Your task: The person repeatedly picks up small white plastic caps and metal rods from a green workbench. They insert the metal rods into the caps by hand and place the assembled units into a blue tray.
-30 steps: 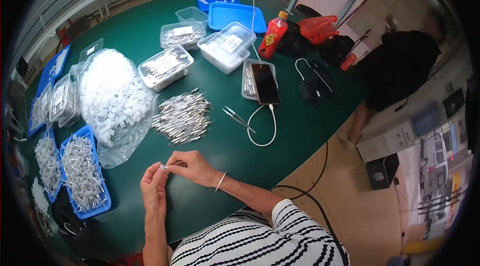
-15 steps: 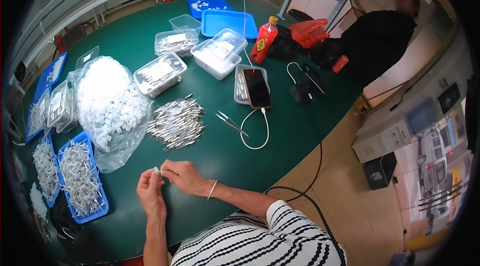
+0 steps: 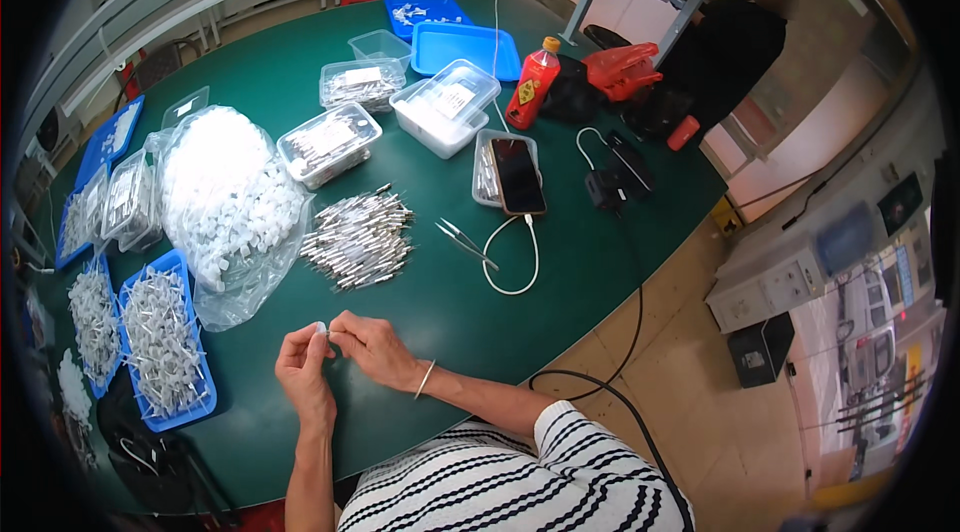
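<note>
A: Both hands meet over the desk (image 3: 560, 262) edge: left hand (image 3: 303, 372) and right hand (image 3: 372, 347) pinching one small white cap (image 3: 321, 329).
B: Risk: tiny part likely slips, drops off the near edge.

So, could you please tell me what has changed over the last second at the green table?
Little changed. The left hand and right hand stay together, pinching a small white piece between the fingertips. The view has drifted, and the person in black shifted. The pile of metal pins, phone and tweezers lie as before.
</note>
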`<state>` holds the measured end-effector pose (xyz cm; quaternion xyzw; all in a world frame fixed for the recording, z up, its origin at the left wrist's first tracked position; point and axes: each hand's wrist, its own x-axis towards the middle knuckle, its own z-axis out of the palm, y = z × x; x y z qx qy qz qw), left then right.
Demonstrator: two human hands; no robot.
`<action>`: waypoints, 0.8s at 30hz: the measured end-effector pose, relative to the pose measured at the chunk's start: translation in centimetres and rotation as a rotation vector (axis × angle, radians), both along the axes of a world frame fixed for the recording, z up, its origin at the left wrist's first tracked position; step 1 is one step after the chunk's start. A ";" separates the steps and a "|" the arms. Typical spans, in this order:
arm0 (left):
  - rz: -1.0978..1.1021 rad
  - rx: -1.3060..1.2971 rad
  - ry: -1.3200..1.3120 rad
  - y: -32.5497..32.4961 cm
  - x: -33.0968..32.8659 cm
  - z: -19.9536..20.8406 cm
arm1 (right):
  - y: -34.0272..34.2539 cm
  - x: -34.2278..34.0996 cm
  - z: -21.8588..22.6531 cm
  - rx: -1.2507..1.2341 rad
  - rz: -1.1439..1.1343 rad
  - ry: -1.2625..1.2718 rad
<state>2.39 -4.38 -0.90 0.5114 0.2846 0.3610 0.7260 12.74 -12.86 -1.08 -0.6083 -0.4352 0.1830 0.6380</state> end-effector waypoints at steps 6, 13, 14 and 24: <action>-0.061 -0.075 -0.053 0.5 -0.3 -0.6 | 0.2 0.2 -0.6 0.034 -0.070 -0.161; -0.091 -0.068 -0.034 0.7 -0.6 -0.3 | 0.3 0.2 -0.5 0.084 -0.049 -0.210; -0.091 -0.071 -0.020 0.6 -0.6 0.0 | 0.3 0.1 -0.5 0.065 -0.046 -0.187; -0.109 -0.066 -0.023 0.5 -0.5 -0.7 | 0.1 -0.1 -0.7 0.002 -0.109 -0.315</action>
